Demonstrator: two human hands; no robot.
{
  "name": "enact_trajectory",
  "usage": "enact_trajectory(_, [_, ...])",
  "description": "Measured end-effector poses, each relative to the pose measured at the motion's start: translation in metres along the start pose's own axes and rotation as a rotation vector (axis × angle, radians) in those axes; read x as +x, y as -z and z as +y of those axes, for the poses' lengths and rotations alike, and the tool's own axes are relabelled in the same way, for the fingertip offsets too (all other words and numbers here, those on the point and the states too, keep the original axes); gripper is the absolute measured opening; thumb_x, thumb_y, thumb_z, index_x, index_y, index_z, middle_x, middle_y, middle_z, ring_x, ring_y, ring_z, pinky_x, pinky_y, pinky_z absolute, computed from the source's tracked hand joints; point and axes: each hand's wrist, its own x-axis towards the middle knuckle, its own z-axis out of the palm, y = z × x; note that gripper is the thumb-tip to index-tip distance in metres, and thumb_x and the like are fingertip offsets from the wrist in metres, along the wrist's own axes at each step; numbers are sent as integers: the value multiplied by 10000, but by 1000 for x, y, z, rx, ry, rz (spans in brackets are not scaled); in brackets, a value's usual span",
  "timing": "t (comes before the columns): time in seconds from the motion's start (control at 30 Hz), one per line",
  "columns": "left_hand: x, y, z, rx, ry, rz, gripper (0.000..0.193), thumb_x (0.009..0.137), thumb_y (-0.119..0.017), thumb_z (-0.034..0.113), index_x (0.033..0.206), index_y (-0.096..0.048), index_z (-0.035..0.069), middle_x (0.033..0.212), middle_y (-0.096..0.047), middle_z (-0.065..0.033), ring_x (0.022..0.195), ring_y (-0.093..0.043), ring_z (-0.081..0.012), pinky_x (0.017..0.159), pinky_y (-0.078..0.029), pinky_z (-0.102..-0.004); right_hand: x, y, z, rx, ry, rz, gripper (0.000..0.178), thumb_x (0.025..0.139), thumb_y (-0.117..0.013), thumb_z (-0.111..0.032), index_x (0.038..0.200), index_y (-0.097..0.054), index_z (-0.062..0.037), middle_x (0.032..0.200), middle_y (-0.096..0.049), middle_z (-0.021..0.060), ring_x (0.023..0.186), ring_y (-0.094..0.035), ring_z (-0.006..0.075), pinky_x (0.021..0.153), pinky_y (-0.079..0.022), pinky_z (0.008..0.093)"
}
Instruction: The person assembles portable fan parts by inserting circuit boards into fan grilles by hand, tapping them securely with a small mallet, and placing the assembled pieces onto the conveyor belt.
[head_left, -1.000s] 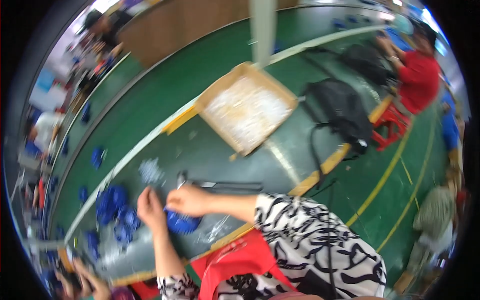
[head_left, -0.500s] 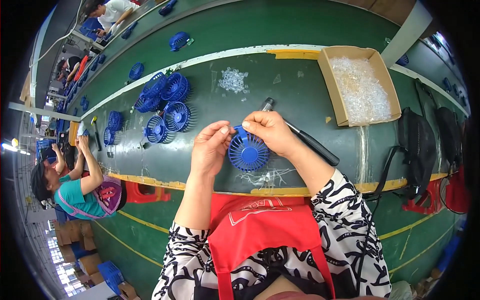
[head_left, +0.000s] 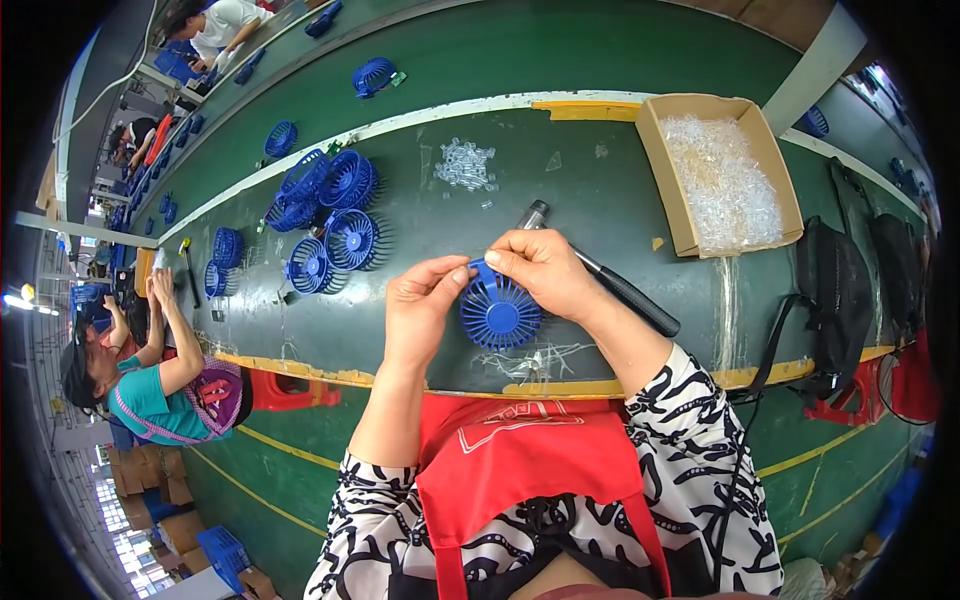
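A round blue slatted fan housing [head_left: 502, 322] is between my hands, just above the bench near its front edge. My right hand [head_left: 545, 272] pinches the tab at its top between thumb and fingers. My left hand [head_left: 424, 304] is closed in a pinch beside that tab; anything small between its fingertips is too hidden to make out. Beyond my right hand lies a screwdriver-like tool [head_left: 625, 290] with a black handle. A heap of small clear plastic pieces [head_left: 464, 164] lies farther off on the bench.
Several more blue fan housings [head_left: 350, 238] stand to the left. A cardboard box [head_left: 684, 236] of clear pieces is at the right, with a black bag [head_left: 832, 285] beyond it. A green conveyor [head_left: 480, 65] runs along the back. A co-worker [head_left: 165, 385] sits at the left.
Both hands and the held fan housing have shifted very slightly nearer to me. On the conveyor, a blue fan housing has moved a little to the right.
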Motion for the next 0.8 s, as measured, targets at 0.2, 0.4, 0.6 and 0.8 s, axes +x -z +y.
enact_trajectory(0.2, [5,-9,-3,281,-77,2,163,876,-677,14,1032,-723,3,929,-725,-54,827,-642,-90,760,-512,-224,0,3,6,-166,43,52,195,933,-634,-169,904,-674,20,709,-611,-19,650,-510,39,576,-430,222])
enact_trajectory(0.4, [7,-7,-9,-58,261,-39,207,933,-626,84,1089,-687,-37,917,-711,-57,818,-636,-93,748,-514,-230,1,-4,6,-241,96,110,205,905,-643,-166,797,-655,8,578,-571,35,531,-492,80,489,-395,278])
enact_trajectory(0.6, [23,13,6,-52,270,-52,122,910,-664,116,878,-697,3,751,-660,-6,636,-568,-64,594,-461,-221,3,-1,21,-197,32,13,308,1000,-537,-248,914,-658,22,705,-593,6,589,-539,70,531,-460,241])
enact_trajectory(0.8, [107,34,62,408,-96,98,213,910,-674,191,893,-695,-20,713,-619,35,634,-491,-33,569,-389,-198,3,-7,12,-278,110,83,254,973,-559,-241,988,-635,0,720,-640,129,582,-609,205,546,-475,320])
